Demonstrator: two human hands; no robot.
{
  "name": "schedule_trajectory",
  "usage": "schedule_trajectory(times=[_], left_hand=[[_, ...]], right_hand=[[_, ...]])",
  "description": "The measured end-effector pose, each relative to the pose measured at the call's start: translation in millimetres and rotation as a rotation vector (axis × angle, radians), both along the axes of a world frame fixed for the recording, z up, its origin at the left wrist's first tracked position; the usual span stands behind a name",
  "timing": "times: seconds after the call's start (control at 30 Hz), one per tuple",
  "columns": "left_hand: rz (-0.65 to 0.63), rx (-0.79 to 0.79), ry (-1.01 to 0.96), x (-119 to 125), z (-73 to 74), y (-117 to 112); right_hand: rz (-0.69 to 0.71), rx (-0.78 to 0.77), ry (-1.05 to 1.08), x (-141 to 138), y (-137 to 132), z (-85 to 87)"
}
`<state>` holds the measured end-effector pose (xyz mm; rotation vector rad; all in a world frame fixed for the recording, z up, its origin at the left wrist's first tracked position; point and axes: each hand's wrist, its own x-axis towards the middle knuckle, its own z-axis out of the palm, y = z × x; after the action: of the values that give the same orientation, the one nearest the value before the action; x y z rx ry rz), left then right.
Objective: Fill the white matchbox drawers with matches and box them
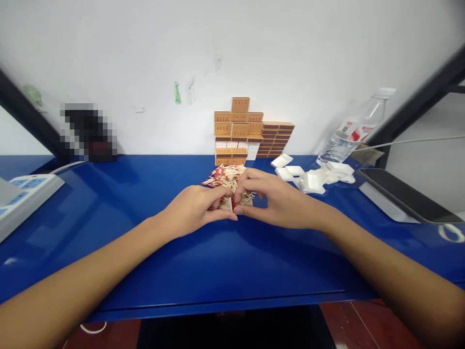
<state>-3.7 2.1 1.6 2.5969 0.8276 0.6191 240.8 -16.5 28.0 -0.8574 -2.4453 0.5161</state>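
Observation:
A heap of red-tipped matches lies on the blue table in front of me. My left hand is closed, thumb and fingers pinching a small white matchbox tray at the near edge of the heap. Right beside it my right hand has its thumb and forefinger drawn together at red match heads by the tray; the fingers cover most of what they grip. Behind the heap stand stacked matchboxes, orange with red print, with some white trays among them.
Loose white matchbox trays lie to the right of the heap. A clear plastic bottle leans at the back right, near a dark phone. At the left edge is a white power strip. A white wall rises behind.

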Motion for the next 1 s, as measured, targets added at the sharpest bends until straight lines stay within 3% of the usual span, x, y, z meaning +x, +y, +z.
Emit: schedule_trajectory(times=[0.47, 1.0], left_hand=[[0.041, 0.064, -0.037, -0.7, -4.5, 3.9], [0.077, 0.035, -0.057, 0.1, -4.0, 3.4]], right_hand=[[-0.065, 0.088, -0.06, 18.6, 10.2, 4.4], [-0.073, 0.025, -0.072, 17.2, 12.0, 1.9]])
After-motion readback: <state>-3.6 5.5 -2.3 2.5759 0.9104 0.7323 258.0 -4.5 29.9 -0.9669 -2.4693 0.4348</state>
